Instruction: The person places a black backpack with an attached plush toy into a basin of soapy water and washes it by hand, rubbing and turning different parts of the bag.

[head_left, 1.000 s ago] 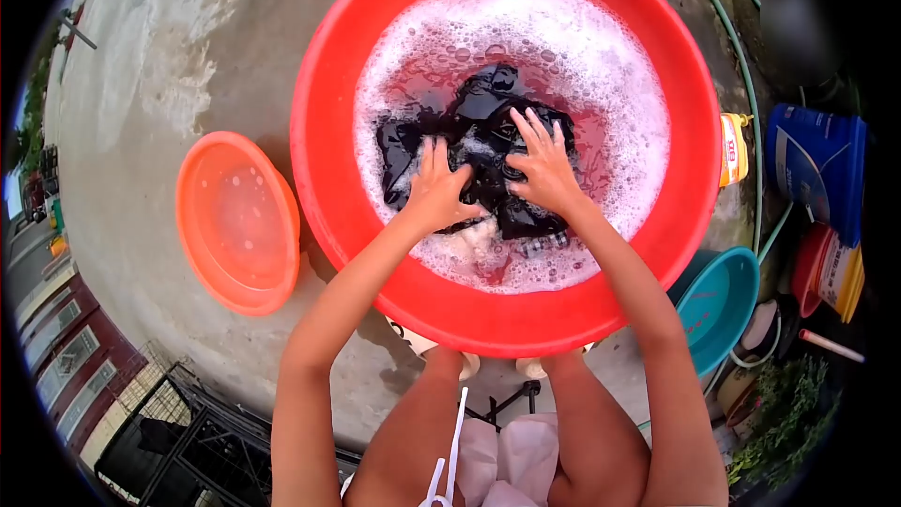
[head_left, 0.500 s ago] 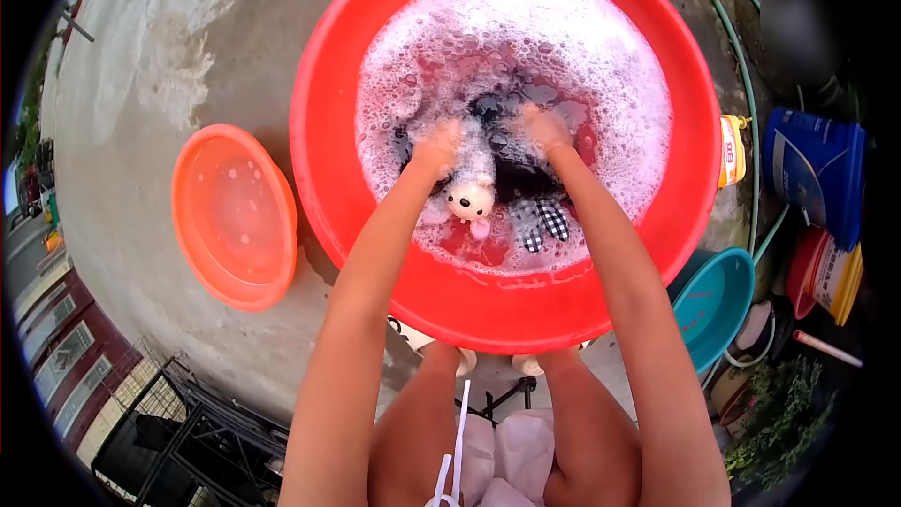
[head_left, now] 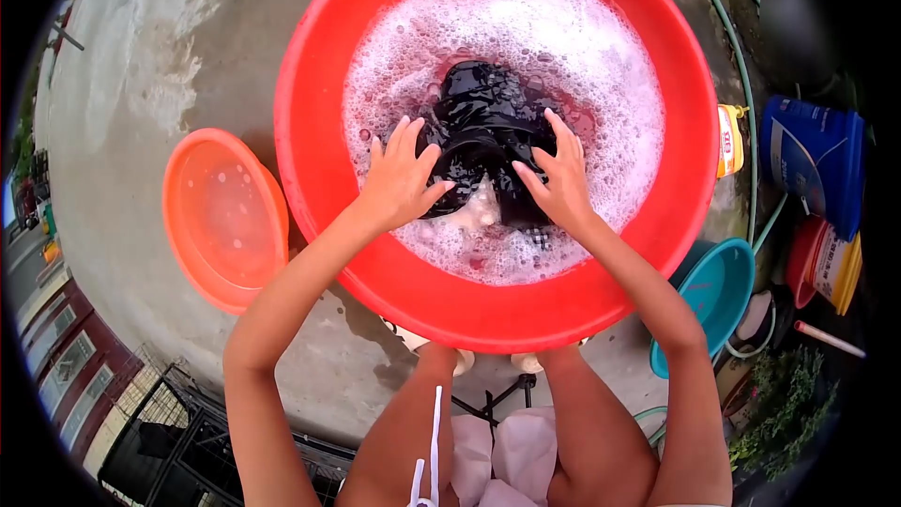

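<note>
Grey concrete ground [head_left: 103, 207] is spreading beneath everything, reaching well past the left hand's outer side and showing stained patches. From where I'm standing, a wide red tub [head_left: 507, 319] is surrounding both hands, its near rim sitting beneath the forearms. Foamy water [head_left: 591, 66] is filling it, whitest beyond the fingertips and out past the right hand. Well to the left of the left hand, an orange basin [head_left: 221, 216] is sitting on the concrete. Black cloth [head_left: 479, 122], soaked and glossy, is lying in the suds between the two hands and bunching up a little beyond them. Right of the right hand and nearer the person, a teal basin [head_left: 718, 286] is standing beside the tub; a blue bucket [head_left: 812, 160] is standing farther out on that side.

The left hand [head_left: 396, 178] is spreading its fingers at the cloth's left edge, and the right hand [head_left: 563, 178] is fanning its own along the right edge, neither one clenching. How firmly they're pressing, I can't tell. Outside the tub, a yellow container [head_left: 730, 141] is standing right of the right hand. Between the wrists a pale lump [head_left: 481, 207] is poking through, and a checked patch [head_left: 537, 238] is showing just below the right hand.
</note>
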{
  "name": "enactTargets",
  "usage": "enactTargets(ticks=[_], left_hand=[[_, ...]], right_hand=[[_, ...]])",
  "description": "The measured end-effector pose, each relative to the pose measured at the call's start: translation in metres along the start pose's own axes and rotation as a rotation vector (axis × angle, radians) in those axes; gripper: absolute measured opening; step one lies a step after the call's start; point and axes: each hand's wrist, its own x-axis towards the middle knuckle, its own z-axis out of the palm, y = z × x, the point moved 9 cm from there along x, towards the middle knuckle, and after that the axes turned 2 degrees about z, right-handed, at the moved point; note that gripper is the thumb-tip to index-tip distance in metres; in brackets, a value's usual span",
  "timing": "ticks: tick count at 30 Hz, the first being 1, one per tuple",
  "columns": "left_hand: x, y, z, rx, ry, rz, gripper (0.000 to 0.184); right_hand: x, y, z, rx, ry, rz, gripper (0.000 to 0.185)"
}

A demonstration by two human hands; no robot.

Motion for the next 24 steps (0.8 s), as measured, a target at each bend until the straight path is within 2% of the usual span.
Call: enactTargets(ticks=[2,4,6,9,10,12,14,15,18,19,22,23,24], left_hand=[[-0.011,0.007,0.033,-0.092,-0.092,-0.068,0.058],[-0.007,0.021,0.051,0.110,-0.169,0.009,0.061],[-0.002,0.026,0.070,0.269,-0.345,0.080,0.062],[0.008,0.026,0.086,0.274,-0.347,0.122,0.057],[0.011,0.023,0.093,0.296,-0.200,0.192,0.053],[0.015,0.008,0.104,0.152,-0.011,0.134,0.047],[0.034,-0.006,0.120,0.040,-0.403,-0.073,0.041],[0.035,-0.009,0.129,0.102,-0.503,-0.074,0.034],[0.034,-0.010,0.120,0.266,-0.196,0.037,0.029],[0.036,-0.015,0.117,0.201,-0.220,-0.026,0.027],[0.059,-0.014,0.097,-0.011,-0.276,-0.199,0.023],[0.059,-0.019,0.100,-0.067,-0.344,-0.270,0.032],[0.059,-0.022,0.100,-0.118,-0.317,-0.274,0.030]], right_hand=[[-0.018,-0.011,0.016,-0.095,-0.155,0.026,0.044],[-0.029,-0.013,0.032,-0.140,-0.188,-0.059,0.057],[-0.035,-0.002,0.043,-0.157,-0.206,-0.094,0.059],[-0.035,0.030,0.062,-0.196,-0.276,0.036,0.061],[-0.034,0.039,0.069,-0.377,-0.260,0.025,0.063],[-0.028,0.065,0.085,-0.485,-0.348,0.067,0.062],[-0.014,0.080,0.087,-0.423,-0.307,0.129,0.059],[-0.007,0.085,0.093,-0.419,-0.392,0.163,0.054],[0.011,0.095,0.109,-0.365,-0.676,0.288,0.047],[0.015,0.096,0.114,-0.321,-0.786,0.350,0.047],[0.027,0.086,0.108,-0.519,-0.777,0.134,0.049],[0.027,0.088,0.104,-0.553,-0.772,0.110,0.051],[0.030,0.089,0.099,-0.584,-0.765,0.084,0.054]])
